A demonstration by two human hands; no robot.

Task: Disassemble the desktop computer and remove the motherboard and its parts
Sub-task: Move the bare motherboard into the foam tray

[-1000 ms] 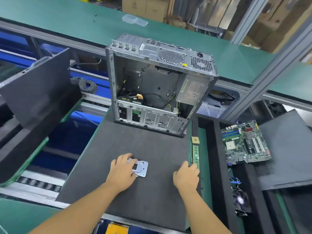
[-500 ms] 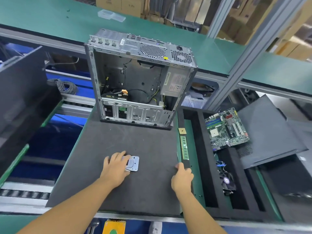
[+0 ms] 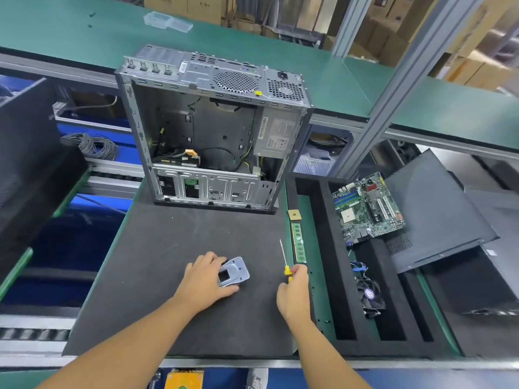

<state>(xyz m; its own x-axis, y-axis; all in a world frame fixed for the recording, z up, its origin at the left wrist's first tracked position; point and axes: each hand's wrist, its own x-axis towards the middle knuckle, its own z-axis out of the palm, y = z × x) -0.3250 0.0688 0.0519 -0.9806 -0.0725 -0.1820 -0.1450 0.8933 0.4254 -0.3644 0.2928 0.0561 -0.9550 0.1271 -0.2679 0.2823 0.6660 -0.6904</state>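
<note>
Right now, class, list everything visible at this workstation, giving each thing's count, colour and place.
computer case: 1, silver-grey, open, back of mat
power supply: 1, grey, inside case
motherboard: 1, green, right foam tray
RAM stick: 1, green, strip right of mat
cooler fan: 1, black, tray slot
side panel: 1, black, beside motherboard
metal bracket: 1, silver, in left hand
screwdriver: 1, yellow-handled, in right hand
left hand: 1, over mat
right hand: 1, mat's right edge

Left hand [image 3: 205, 282] holds metal bracket [image 3: 235, 272]; right hand [image 3: 293, 294] grips screwdriver [image 3: 284, 255].
</note>
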